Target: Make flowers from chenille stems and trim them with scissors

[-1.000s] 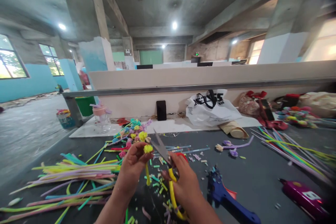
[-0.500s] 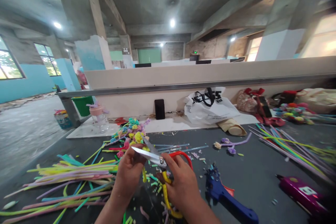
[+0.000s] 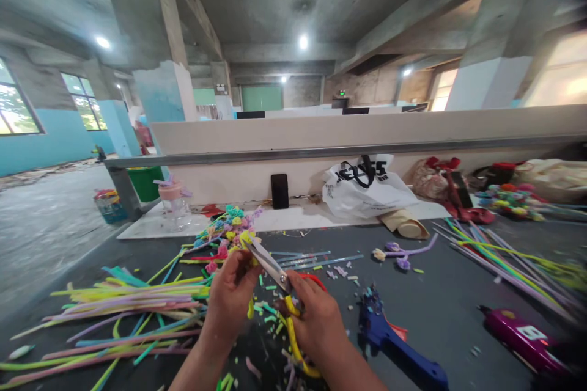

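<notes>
One yellow strip (image 3: 251, 308) is clamped by fingers of the left hand (image 3: 232, 292), scissors (image 3: 275, 270) by the right hand (image 3: 317, 311)

A craft workshop in a rough concrete hall: bare ceiling (image 3: 275, 0), half-painted pillar (image 3: 160, 95), a long partition (image 3: 298, 133) along the table's (image 3: 422, 302) back edge, coloured fuzzy sticks (image 3: 137, 294) heaped toward its left edge, cut scraps (image 3: 252, 368) near its front edge.
</notes>
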Motion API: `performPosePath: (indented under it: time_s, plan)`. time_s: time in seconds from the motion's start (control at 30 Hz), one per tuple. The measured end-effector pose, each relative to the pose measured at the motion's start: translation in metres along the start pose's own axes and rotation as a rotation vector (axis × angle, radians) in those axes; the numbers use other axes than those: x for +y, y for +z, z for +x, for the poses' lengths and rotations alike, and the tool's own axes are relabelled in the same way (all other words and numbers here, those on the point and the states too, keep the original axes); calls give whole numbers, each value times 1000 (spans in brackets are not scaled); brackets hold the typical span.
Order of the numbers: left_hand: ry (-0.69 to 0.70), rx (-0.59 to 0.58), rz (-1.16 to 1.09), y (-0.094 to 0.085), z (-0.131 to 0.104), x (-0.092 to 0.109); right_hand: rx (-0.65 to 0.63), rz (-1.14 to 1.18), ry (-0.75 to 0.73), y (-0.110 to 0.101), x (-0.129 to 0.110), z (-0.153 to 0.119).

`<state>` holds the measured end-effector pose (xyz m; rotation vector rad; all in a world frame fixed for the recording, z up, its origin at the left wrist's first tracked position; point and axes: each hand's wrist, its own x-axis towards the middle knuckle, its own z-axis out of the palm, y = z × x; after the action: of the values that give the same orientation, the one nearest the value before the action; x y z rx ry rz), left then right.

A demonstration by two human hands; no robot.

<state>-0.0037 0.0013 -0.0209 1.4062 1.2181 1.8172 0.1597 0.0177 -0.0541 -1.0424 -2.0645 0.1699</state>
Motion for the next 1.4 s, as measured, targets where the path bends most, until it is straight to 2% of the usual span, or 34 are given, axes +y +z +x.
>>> performPosePath:
  time_s: [0.17,0.33,0.57,0.77,0.97,1.1,1.27,1.4]
  plan:
    - [-55,27,-32,2,2,3,-52,91,67,0,-3,1]
    - [-132,45,-168,2,4,-2,-72,123,157,-2,-6,5]
    - [-95,30,-209,-3,6,-8,-118,-49,89,-10,-11,5]
    - [-67,-3,-165,-1,5,-3,-73,-99,72,-9,-8,4]
    - [-80,56,-159,1,5,1,-67,-67,68,-6,-5,3]
    - [-144,44,-214,2,5,3,-22,173,105,2,1,2]
    - [-295,-34,-415,4,2,3,58,574,266,14,10,3]
    - [-377,-127,-604,5,1,-2,95,884,425,18,7,6]
